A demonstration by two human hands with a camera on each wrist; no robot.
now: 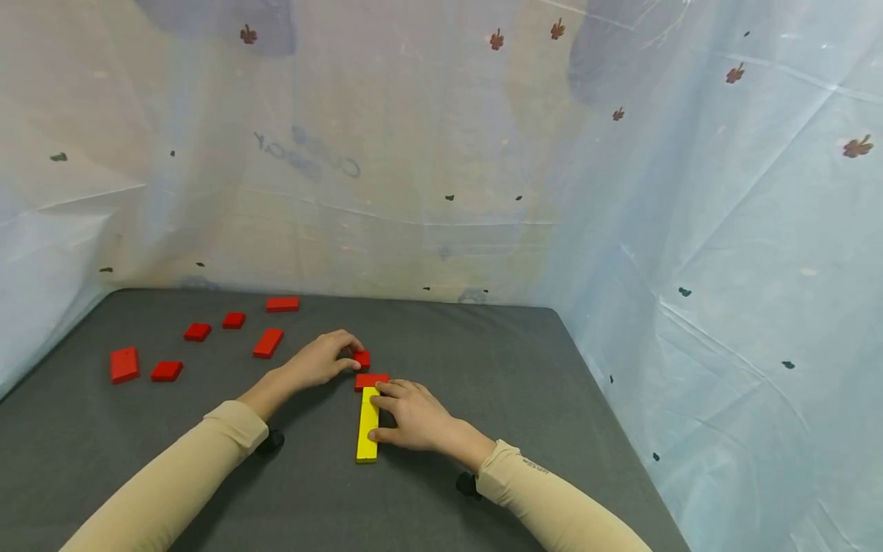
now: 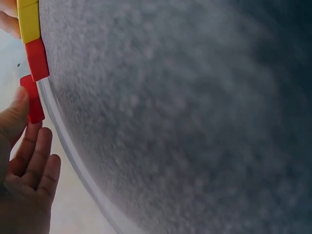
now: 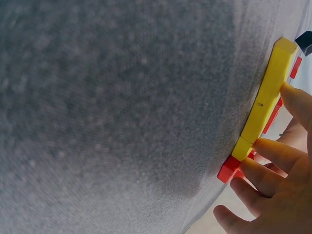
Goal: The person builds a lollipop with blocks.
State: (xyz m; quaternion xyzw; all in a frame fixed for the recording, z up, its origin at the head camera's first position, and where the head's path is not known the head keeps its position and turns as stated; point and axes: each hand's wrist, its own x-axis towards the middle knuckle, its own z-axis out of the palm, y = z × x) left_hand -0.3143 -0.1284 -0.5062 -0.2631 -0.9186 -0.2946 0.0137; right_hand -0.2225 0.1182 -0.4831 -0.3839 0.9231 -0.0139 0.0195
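My left hand [image 1: 319, 362] pinches a small red block [image 1: 362, 359] between thumb and fingers, just beyond another red block [image 1: 366, 381]. That second block lies crosswise against the far end of a yellow strip [image 1: 368, 429]. In the right wrist view a seam splits the strip into a long yellow block [image 3: 268, 95] and a short yellow piece [image 3: 242, 148]. Along the strip's right side, my right hand [image 1: 419, 418] rests with fingers spread, thumb and fingertips touching the yellow. In the left wrist view the pinched block [image 2: 32, 100] is close to the crosswise one [image 2: 37, 59].
Several loose red blocks lie at the left and back of the dark grey table [image 1: 524, 368], among them a near-left one [image 1: 125, 365] and one at the back edge [image 1: 283, 304]. A translucent plastic sheet [image 1: 386, 184] hangs behind and to the right.
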